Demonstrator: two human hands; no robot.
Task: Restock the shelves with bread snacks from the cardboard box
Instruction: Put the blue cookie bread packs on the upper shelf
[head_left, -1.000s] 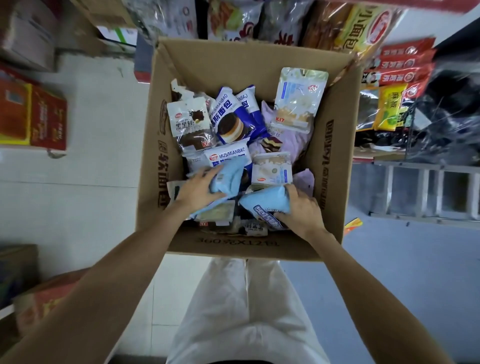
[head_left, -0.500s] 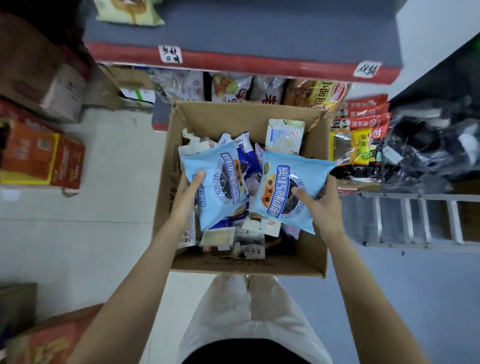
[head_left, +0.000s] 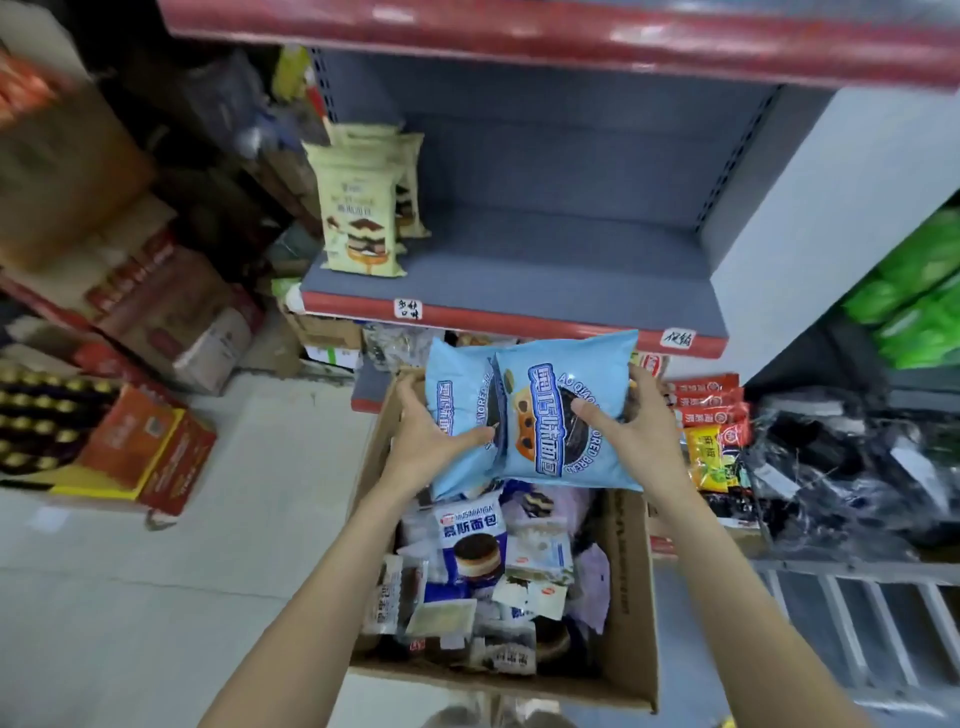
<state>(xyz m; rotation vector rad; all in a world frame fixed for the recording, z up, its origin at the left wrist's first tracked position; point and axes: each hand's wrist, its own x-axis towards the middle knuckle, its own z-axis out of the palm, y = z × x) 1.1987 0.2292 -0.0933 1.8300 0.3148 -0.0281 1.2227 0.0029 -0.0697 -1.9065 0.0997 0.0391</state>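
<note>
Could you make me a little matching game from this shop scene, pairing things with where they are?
Things:
1. right light-blue packet
2. cream cake packets
3. Musimianbao packet
4. left light-blue packet

Places:
A. standing on the grey shelf
B. lying in the cardboard box
C. held by the left hand
D. held by the right hand

Pairs: 1-D, 2-A, 3-B, 4-C
</note>
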